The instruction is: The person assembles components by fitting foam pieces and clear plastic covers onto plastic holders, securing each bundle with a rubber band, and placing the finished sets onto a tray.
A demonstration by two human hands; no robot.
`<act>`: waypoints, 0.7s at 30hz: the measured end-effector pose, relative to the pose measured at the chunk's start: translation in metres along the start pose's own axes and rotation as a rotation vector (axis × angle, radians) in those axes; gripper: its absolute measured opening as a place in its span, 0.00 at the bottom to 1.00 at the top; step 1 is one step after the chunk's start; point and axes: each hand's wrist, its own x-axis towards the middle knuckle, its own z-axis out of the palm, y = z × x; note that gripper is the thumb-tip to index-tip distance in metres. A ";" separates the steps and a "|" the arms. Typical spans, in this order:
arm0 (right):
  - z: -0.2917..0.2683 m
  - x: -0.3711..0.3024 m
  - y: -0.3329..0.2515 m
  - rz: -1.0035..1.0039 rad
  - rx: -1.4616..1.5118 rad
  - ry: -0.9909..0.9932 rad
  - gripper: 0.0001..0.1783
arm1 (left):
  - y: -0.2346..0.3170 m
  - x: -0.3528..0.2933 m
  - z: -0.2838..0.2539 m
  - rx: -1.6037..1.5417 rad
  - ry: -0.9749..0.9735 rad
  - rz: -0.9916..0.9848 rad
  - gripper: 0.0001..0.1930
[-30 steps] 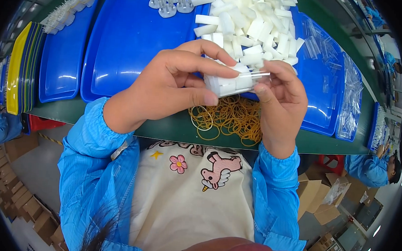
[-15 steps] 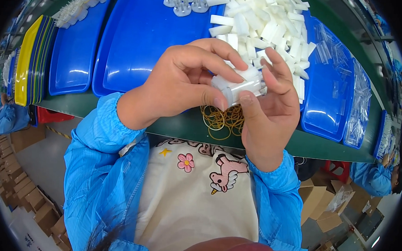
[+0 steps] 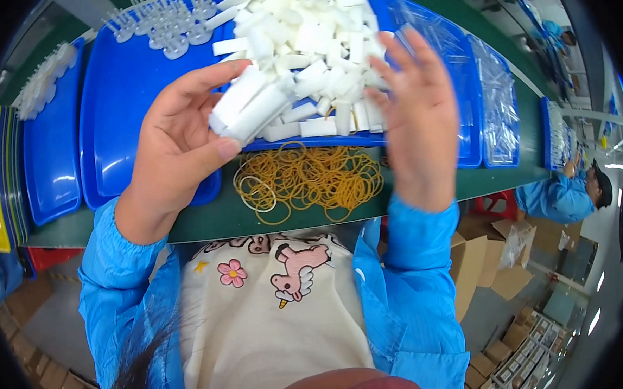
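Observation:
My left hand [image 3: 177,127] grips a bundle of white foam blocks [image 3: 251,107] seated against a clear plastic round base, between thumb and fingers. It is held tilted above the near left edge of the foam heap. My right hand [image 3: 421,116], blurred by motion, is raised with fingers apart, beside the foam pile and near the tray of clear strips. Loose white foam blocks [image 3: 312,39] are heaped on a blue tray in front of me. Below that tray lies a tangle of tan rubber bands [image 3: 312,180] on the green table.
A large blue tray [image 3: 130,93] holds clear stemmed plastic pieces [image 3: 167,19] at its far end. Farther left are a narrower blue tray [image 3: 51,160] and stacked yellow-rimmed trays [image 3: 2,178]. Clear plastic strips [image 3: 496,98] fill trays at right. A co-worker in blue [image 3: 558,200] sits beyond.
My right hand has let go of the foam bundle and moved right and up. My left hand keeps hold of it. The view has swung to the right, showing more rubber bands.

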 end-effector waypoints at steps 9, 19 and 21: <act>-0.189 0.049 0.020 -0.434 -1.478 -0.028 0.19 | 0.019 0.002 0.011 -0.110 0.041 -0.330 0.25; -0.036 0.033 -0.021 0.001 -0.322 -0.225 0.11 | 0.006 -0.010 -0.011 -0.114 0.066 -0.176 0.17; -0.008 0.025 -0.015 -0.054 -0.106 -0.294 0.11 | 0.007 -0.005 -0.013 -0.106 0.067 -0.108 0.17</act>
